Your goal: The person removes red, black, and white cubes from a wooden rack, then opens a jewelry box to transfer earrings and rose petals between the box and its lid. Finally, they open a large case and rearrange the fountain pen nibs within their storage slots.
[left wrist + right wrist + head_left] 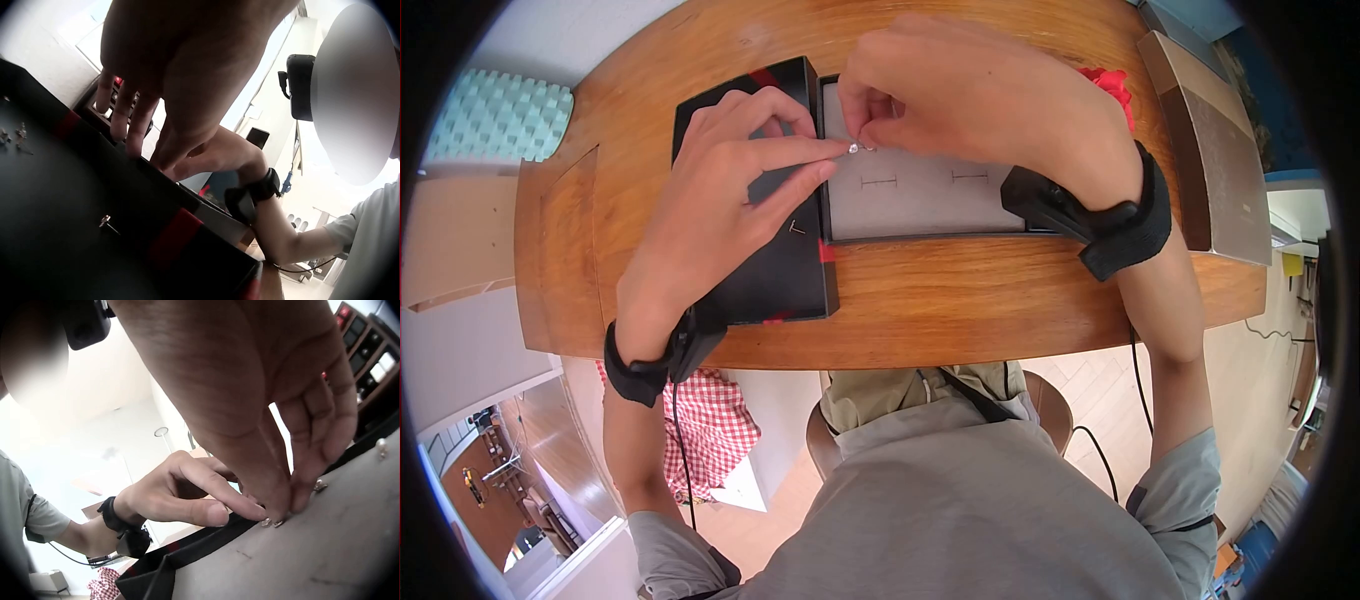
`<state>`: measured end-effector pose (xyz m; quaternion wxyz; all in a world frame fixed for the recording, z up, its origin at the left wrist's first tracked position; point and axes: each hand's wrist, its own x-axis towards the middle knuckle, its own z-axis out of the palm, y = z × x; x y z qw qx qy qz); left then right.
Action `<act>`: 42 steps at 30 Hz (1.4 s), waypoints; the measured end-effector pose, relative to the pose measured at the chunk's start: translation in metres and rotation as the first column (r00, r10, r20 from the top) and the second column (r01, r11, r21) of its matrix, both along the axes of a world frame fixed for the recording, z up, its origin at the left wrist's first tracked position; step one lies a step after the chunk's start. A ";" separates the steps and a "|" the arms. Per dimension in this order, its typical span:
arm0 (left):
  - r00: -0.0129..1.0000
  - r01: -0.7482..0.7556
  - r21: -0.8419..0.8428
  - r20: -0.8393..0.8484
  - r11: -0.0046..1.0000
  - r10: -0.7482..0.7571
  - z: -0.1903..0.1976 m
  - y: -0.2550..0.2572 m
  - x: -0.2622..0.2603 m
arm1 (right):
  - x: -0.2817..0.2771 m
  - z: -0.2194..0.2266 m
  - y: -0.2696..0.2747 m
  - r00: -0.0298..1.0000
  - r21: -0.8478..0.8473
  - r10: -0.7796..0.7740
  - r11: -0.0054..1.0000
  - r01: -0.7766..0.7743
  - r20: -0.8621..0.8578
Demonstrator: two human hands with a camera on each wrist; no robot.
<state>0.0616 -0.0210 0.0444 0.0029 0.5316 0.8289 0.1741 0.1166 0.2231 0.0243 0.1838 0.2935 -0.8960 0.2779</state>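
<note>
A shallow black box holds a grey padded insert (930,210) with short slits. At the insert's left edge, my right hand (990,105) pinches a small earring (278,523) between thumb and forefinger, close over the pad. My left hand (715,190) reaches in from the left, its forefinger extended to a sparkling stud (853,148) beside the right fingertips; its thumb stands apart below. Further earrings (320,485) sit on the pad behind the right fingers. On the black lid (765,285) under my left hand lies a loose stud earring (106,222).
More small earrings (22,132) lie deeper in the lid. Red ribbon (828,250) crosses the lid's edges. A brown box (1215,150) stands at the table's right, near a red bow (1110,90). The wooden table's (960,300) front edge is close to the person.
</note>
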 end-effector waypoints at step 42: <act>0.956 -0.269 -0.025 -0.128 0.963 0.264 -0.017 -0.074 -0.017 | 0.006 -0.005 -0.080 0.993 0.146 0.093 0.986 -0.081 -0.074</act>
